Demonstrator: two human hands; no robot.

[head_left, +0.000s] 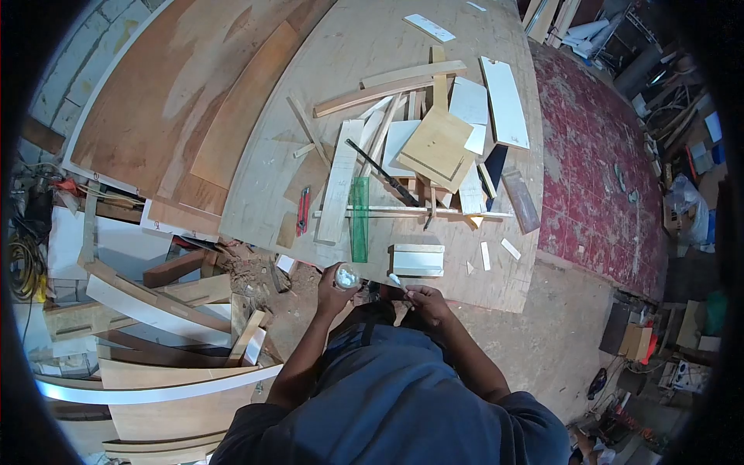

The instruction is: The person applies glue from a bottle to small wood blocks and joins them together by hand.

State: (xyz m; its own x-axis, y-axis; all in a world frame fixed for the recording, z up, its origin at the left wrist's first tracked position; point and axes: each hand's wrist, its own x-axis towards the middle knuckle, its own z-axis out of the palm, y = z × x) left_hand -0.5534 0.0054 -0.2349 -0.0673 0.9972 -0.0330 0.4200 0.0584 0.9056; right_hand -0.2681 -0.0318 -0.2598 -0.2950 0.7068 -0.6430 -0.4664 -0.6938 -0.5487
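Note:
My left hand (335, 290) is wrapped round a small clear container (347, 276) with white stuff in it, at the table's front edge. To its right, my right hand (428, 301) pinches a thin stick (397, 281) whose tip is coated white. Just beyond the stick lies a small block with white strips (417, 260). A green transparent ruler (359, 220) lies on the wooden table (302, 242) past the container. Farther left on the table is a red cutter (303, 211).
Wood offcuts and white boards (505, 102) are piled mid-table, with a dark rod (381, 172) across them. Large brown panels (170, 101) lean at the left. Curved wood pieces (155, 310) fill the lower left. A red tiled floor (593, 170) lies to the right.

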